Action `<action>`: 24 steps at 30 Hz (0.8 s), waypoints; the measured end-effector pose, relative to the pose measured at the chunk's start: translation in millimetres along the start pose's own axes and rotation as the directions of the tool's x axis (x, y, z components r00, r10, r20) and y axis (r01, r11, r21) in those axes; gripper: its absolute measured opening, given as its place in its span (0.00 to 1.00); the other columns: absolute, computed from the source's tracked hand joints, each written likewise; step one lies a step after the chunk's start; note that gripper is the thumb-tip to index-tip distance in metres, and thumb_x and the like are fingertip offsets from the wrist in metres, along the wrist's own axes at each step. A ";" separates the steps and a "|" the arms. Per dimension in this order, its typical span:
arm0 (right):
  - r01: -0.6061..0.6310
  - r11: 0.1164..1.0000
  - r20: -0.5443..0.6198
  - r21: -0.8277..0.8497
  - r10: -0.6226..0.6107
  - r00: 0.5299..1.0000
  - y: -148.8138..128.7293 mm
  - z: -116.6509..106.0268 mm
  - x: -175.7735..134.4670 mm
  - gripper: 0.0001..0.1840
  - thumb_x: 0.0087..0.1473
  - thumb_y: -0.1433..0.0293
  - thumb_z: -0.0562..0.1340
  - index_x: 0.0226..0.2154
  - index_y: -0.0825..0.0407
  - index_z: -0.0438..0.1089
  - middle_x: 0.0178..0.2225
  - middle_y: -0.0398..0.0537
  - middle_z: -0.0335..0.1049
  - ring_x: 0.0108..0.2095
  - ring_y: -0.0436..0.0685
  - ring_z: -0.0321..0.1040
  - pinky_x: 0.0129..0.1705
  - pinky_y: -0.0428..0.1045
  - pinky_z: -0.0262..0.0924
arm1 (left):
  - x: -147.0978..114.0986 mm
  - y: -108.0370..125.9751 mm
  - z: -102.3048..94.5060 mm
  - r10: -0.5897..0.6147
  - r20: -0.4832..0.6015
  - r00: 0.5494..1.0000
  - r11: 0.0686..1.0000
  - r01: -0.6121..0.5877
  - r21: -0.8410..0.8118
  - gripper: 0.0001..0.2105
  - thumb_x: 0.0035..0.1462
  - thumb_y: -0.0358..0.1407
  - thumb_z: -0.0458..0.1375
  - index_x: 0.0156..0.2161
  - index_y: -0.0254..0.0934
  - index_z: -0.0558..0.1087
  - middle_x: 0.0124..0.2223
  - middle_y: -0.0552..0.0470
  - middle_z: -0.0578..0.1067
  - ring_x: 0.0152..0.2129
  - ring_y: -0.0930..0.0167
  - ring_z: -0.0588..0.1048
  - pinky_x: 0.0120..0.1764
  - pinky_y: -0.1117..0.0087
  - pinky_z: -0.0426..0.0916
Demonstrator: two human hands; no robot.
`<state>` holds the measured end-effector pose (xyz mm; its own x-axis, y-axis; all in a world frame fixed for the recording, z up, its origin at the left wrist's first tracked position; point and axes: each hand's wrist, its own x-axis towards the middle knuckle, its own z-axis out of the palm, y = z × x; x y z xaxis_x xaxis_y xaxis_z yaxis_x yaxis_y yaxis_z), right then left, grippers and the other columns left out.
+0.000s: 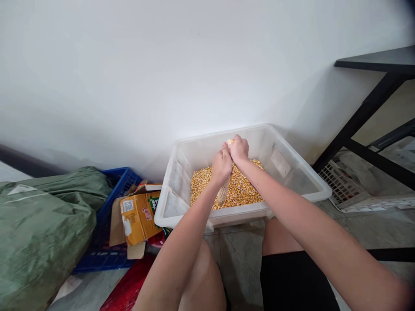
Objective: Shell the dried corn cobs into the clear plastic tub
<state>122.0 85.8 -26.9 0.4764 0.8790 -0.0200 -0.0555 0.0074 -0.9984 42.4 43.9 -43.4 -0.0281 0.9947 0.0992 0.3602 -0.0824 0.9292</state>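
Observation:
A corn cob (223, 193), mostly bare with a few yellow kernels near its top end, is held tilted above a translucent plastic bin (301, 175). My left hand (222, 164) is closed around the cob's upper part. Against that top end presses my right hand (240, 149), its fingers curled and closed; my hands hide part of the cob there. Loose yellow corn kernels (244, 190) cover the floor of the bin beneath both hands.
Left of the bin lie a flattened orange cardboard box (139, 218) and a blue crate (103, 259), with a green sack (42, 233) beside them. A black-legged table (359, 112) and a white basket (343, 185) stand at right. A white wall (194, 69) rises behind.

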 end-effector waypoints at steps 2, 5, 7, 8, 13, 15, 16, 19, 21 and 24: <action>0.116 0.983 -0.090 -0.143 -0.129 0.988 -5.1 -0.9 -3.4 0.24 0.58 0.65 0.53 0.12 0.46 0.56 0.16 0.44 0.55 0.24 0.56 0.57 0.33 0.50 0.53 | -0.1 2.0 -0.9 -0.060 0.038 0.998 0.994 0.063 -0.090 0.37 0.58 0.67 0.35 0.24 0.38 0.70 0.15 0.48 0.64 0.15 0.66 0.69 0.24 0.65 0.65; 0.223 0.962 -0.071 -0.159 -0.236 0.969 -8.4 -1.9 -4.9 0.23 0.60 0.66 0.50 0.14 0.47 0.60 0.17 0.45 0.60 0.26 0.56 0.61 0.36 0.50 0.56 | -2.5 10.6 -2.4 -0.202 0.148 0.968 0.932 0.237 -0.275 0.39 0.57 0.68 0.31 0.25 0.37 0.70 0.13 0.50 0.61 0.11 0.69 0.65 0.19 0.68 0.62; 0.262 0.951 -0.063 -0.165 -0.275 0.959 -7.3 -2.1 -2.4 0.22 0.61 0.66 0.49 0.16 0.48 0.63 0.18 0.45 0.62 0.27 0.56 0.63 0.36 0.50 0.57 | -4.1 16.6 -3.4 -0.276 0.181 0.944 0.875 0.325 -0.359 0.40 0.57 0.68 0.30 0.26 0.36 0.70 0.14 0.51 0.61 0.11 0.70 0.64 0.17 0.70 0.62; 0.260 0.951 -0.043 -0.167 -0.270 0.962 -5.8 -1.9 -0.2 0.22 0.61 0.66 0.49 0.17 0.48 0.63 0.18 0.45 0.62 0.27 0.56 0.64 0.35 0.50 0.58 | -4.4 18.5 -4.0 -0.294 0.185 0.938 0.857 0.344 -0.384 0.40 0.57 0.68 0.30 0.27 0.36 0.70 0.14 0.52 0.61 0.11 0.71 0.65 0.17 0.71 0.62; 0.023 1.000 0.174 -0.017 -0.019 0.984 6.1 -1.4 15.8 0.21 0.61 0.60 0.52 0.19 0.48 0.61 0.15 0.41 0.59 0.19 0.54 0.63 0.24 0.48 0.58 | -1.8 17.7 -11.0 -0.296 0.297 0.908 0.818 0.401 -0.411 0.39 0.57 0.68 0.32 0.36 0.35 0.71 0.16 0.52 0.65 0.11 0.72 0.66 0.17 0.73 0.61; -0.025 1.000 0.238 -0.009 0.026 0.971 10.7 -4.7 23.1 0.21 0.60 0.58 0.55 0.20 0.50 0.63 0.18 0.42 0.63 0.19 0.53 0.64 0.25 0.48 0.60 | -0.1 15.7 -14.3 -0.300 0.288 0.910 0.827 0.398 -0.397 0.39 0.57 0.68 0.33 0.37 0.35 0.71 0.17 0.51 0.66 0.13 0.71 0.68 0.17 0.73 0.62; -0.007 0.999 0.250 -0.049 0.019 0.968 12.5 -7.3 26.8 0.20 0.59 0.58 0.57 0.20 0.50 0.65 0.19 0.44 0.66 0.21 0.53 0.66 0.27 0.48 0.61 | 0.5 14.8 -15.6 -0.300 0.266 0.916 0.837 0.386 -0.388 0.39 0.57 0.68 0.33 0.37 0.35 0.71 0.18 0.50 0.67 0.13 0.71 0.69 0.18 0.72 0.62; 0.153 0.948 0.205 -0.280 -0.097 0.974 14.5 -15.7 36.3 0.19 0.59 0.59 0.58 0.24 0.51 0.72 0.25 0.48 0.73 0.32 0.57 0.73 0.37 0.49 0.64 | 2.3 12.5 -17.0 -0.306 0.194 0.932 0.860 0.358 -0.363 0.39 0.56 0.69 0.35 0.37 0.34 0.71 0.19 0.50 0.68 0.15 0.70 0.70 0.19 0.72 0.64; 0.222 0.906 0.179 -0.360 -0.167 0.970 11.7 -17.8 37.8 0.22 0.62 0.56 0.54 0.27 0.51 0.75 0.28 0.49 0.75 0.37 0.58 0.74 0.42 0.50 0.63 | 3.8 10.4 -15.8 -0.300 0.160 0.941 0.879 0.337 -0.337 0.39 0.56 0.69 0.35 0.37 0.34 0.70 0.20 0.49 0.68 0.16 0.70 0.70 0.21 0.71 0.65; 0.200 0.935 0.220 -0.294 -0.137 0.966 2.1 -13.2 26.7 0.31 0.65 0.51 0.46 0.29 0.51 0.75 0.30 0.49 0.76 0.35 0.57 0.74 0.40 0.49 0.63 | 5.8 5.8 -12.2 -0.246 0.109 0.963 0.937 0.265 -0.227 0.38 0.57 0.67 0.35 0.37 0.35 0.71 0.23 0.48 0.69 0.17 0.68 0.70 0.22 0.69 0.65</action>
<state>146.2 103.1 -30.2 0.2751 0.9527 0.1293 0.3012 0.0423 -0.9526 32.9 48.4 -33.1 -0.0138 0.9849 -0.1723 0.1183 0.1727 0.9778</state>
